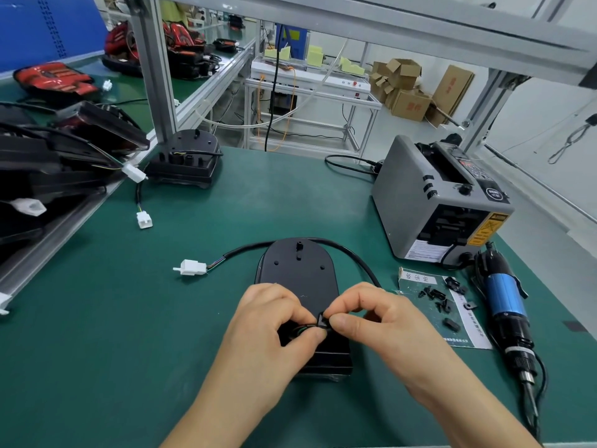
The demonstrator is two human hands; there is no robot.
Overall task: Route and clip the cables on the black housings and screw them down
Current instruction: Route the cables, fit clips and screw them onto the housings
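Both bare forearms come in from the near edge of the tabletop (113,334) and angle toward each other. Left hand (274,328) and right hand (384,318) sit knuckles-up, fingers (342,324) curled, tips nearly touching, pinching a tiny black clip (323,320) between them.

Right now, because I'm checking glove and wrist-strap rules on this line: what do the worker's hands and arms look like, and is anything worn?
The left hand and the right hand are bare: no gloves, rings, watch or wrist strap. The left forearm and right forearm are uncovered to the picture's edge, no sleeve in view. Nails look short and unpainted.
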